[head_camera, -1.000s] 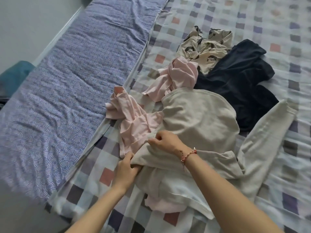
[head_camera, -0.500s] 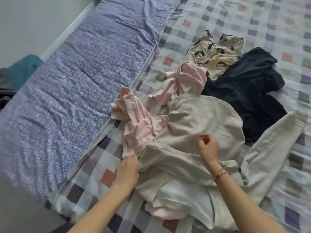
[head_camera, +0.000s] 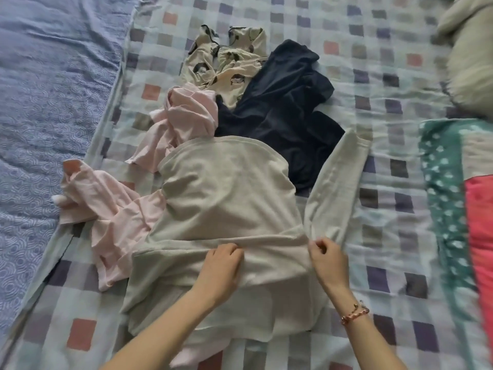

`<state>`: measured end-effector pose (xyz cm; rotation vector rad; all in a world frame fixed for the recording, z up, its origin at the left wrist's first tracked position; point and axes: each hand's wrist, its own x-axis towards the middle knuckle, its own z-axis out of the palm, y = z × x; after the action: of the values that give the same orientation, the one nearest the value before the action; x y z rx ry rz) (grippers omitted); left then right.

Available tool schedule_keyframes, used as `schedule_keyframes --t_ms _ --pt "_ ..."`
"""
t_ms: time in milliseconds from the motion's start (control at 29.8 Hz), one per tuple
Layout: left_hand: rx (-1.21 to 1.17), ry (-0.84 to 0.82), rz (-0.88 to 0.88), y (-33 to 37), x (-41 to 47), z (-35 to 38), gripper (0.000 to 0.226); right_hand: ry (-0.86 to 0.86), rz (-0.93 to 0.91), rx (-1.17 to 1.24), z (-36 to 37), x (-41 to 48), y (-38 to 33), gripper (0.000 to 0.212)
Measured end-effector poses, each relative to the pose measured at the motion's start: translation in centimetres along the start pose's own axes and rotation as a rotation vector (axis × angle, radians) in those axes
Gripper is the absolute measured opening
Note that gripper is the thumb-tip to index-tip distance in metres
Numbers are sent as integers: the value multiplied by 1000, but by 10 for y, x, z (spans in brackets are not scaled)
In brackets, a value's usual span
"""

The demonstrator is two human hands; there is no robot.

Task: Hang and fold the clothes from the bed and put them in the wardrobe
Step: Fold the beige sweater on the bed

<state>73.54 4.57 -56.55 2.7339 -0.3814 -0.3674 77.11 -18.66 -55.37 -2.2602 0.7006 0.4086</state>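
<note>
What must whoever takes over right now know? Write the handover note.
Left hand grips a fold across the beige long-sleeved top. Right hand pinches it at the sleeve base.
The top lies spread on the checked bedsheet, partly over a pink garment; a navy garment and a cartoon-print garment lie beyond.
Done: top laid out.
Left: fold it, handle the rest, all into the wardrobe.

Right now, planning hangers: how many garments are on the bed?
4: beige sweater nearest, pink one left of it, navy one behind, patterned one farthest. More may be hidden.
</note>
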Motion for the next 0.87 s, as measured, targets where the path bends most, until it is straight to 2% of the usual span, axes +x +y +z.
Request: schedule_keyframes --t_ms 67,134,201,269,336,403,470,504,571,638,672,705,739,772,806,839,873 --pt "69 -46 12 6 11 7 21 10 191 149 -16 8 27 22" --pt "181 -95 -8 7 15 8 26 -64 310 198 -22 19 43 8" --pt "185 -124 -21 10 19 17 28 -11 375 264 -26 41 57 23" --pt "43 -178 -93 11 24 18 37 42 433 477 -23 61 56 36" --pt "-103 -157 -194 18 32 17 51 41 505 742 -25 79 54 37" --pt "-206 -128 -262 26 40 6 43 -55 560 973 -33 89 42 36" --pt "-419 -57 -308 30 51 -7 23 -153 459 1105 -43 86 18 36" --pt "-544 -15 -350 34 58 -17 19 -175 313 1108 -50 80 1 41" --pt "-900 61 -520 31 70 -40 13 -167 -79 780 -56 55 -33 61" --pt "-1311 73 -713 21 78 -61 23 -269 -502 149 -38 14 -52 78" --pt "-1476 71 -788 12 78 -69 30 -341 -673 -113 -23 -8 -51 74" --pt "-1592 59 -849 -1 75 -76 37 -397 -756 -217 -9 -25 -49 66" --pt "-1652 57 -910 -15 66 -81 44 -495 -762 -243 8 -43 -45 63" --pt "-1678 51 -975 -27 56 -81 49 -534 -815 -291 23 -54 -36 66" --pt "-1676 5 -1023 -33 50 -75 54 -501 -929 -510 33 -60 -27 75" --pt "-1630 -23 -1058 -41 37 -71 58 -560 -961 -698 42 -67 -21 81" --pt "-1557 -59 -1069 -47 24 -67 60 -640 -925 -785 48 -73 -16 81"
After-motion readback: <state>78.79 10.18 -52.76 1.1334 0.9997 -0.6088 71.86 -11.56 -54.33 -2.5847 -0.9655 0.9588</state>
